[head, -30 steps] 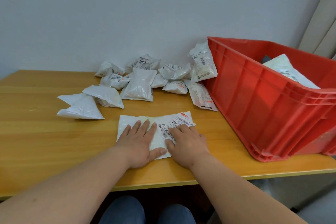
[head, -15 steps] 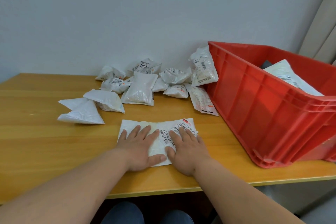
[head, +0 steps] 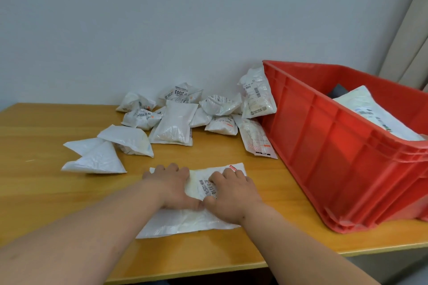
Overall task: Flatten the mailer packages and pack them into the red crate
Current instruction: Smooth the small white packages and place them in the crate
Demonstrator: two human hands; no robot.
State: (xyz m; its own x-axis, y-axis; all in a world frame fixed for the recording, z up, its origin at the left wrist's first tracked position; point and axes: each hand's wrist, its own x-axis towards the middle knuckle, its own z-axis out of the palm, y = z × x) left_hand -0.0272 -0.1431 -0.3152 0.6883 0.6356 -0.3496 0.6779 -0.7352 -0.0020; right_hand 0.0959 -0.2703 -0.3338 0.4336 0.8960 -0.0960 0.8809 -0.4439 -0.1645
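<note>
A: Item one, largest: table (head: 34, 183). Wooden top, runs left to right, with you at its near edge.

B: Item two?

A: Red crate (head: 328, 159). It stands on the right side of the table, well to the right of both your hands. At least one white mailer in the crate (head: 375, 113) already lies inside, towards the far right.

B: And the loose stock?

A: Item three: pile of unflattened mailers (head: 176, 120), far centre, against the wall. One of them leans on the crate's far left corner. None of these is in hand.

B: The piece in work?

A: Item four: flat mailer (head: 185, 222), near centre, directly under your hands. Its long axis looks to run left to right, parallel with the near table edge. The label end with the red corner points towards the crate.

B: Hands?

A: Item five: left hand (head: 172, 186), on the mailer's left half, knuckles raised, fingertips bent down onto the plastic. Item six: right hand (head: 231, 194), on the printed label, fingers likewise bent down, thumbs nearly meeting at the middle. Whether either hand is gripping a fold or only pressing, I cannot tell.

B: What does the next move hang on?

A: In my judgement, the crate lies off the mailer's right end, so your right hand is the nearer one to carry it across, moving along the mailer's own length.
</note>
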